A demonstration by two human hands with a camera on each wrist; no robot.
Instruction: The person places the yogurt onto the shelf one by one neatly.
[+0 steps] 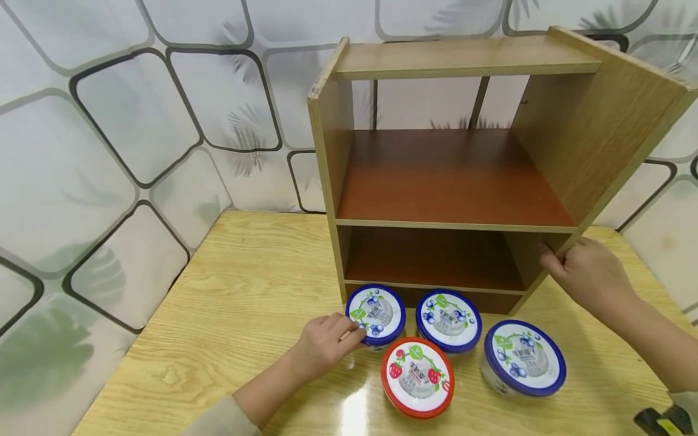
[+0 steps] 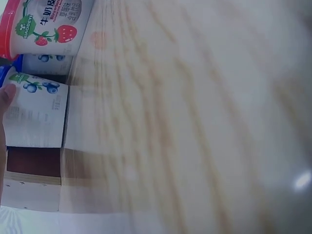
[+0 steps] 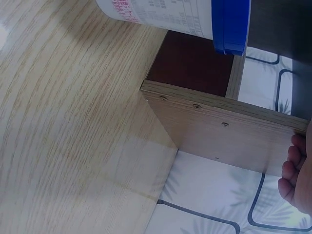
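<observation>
My left hand (image 1: 327, 345) has its thumb and curled fingers at the lid rim of the leftmost blue-lidded tub (image 1: 376, 315), a white tub printed with blueberries. In the left wrist view, a fingertip lies against this tub (image 2: 39, 112) just below its lid. My right hand (image 1: 591, 272) grips the front edge of the right side panel (image 1: 611, 133) of a wooden shelf unit, thumb inside and fingers outside. A second blue-lidded tub (image 1: 449, 321) stands beside the first. Nearer me is a red-lidded tub (image 1: 417, 378) with strawberries. A third blue-lidded tub (image 1: 525, 358) stands at the right.
The shelf unit (image 1: 455, 225) stands upright at the back of the wood-grain table (image 1: 256, 266), with red-brown shelves and an open front. Two blue-lidded tubs are close to its base. A patterned cloth wall (image 1: 109, 121) rises behind and to the left.
</observation>
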